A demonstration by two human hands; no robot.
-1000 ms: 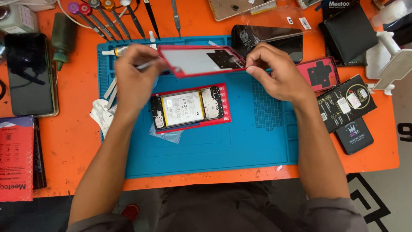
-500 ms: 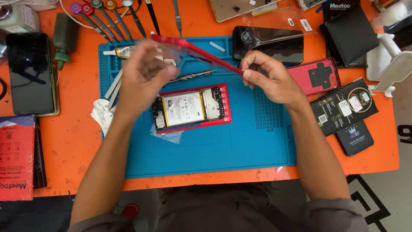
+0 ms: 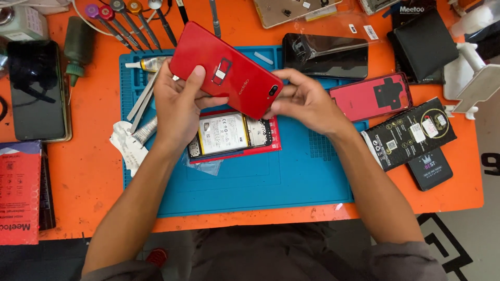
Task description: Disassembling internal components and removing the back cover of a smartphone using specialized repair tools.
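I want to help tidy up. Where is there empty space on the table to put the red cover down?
The best bare patch is the near part of the blue mat, below the opened phone and between the forearms. The orange table left of the mat also has room. The far edge is crowded with screwdrivers, and the right side with a black box.

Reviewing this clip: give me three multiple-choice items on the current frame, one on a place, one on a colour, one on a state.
1. Where does the opened phone lie?
A. on the blue mat
B. on the bare orange table
C. in a drawer

2. What colour is the back cover being held?
A. black
B. red
C. gold

3. How is the back cover held?
A. by the left hand alone
B. by the right hand alone
C. by both hands

Answers:
1 A, the mat shows all around it.
2 B, its outer face is glossy red.
3 C, one hand grips each end.
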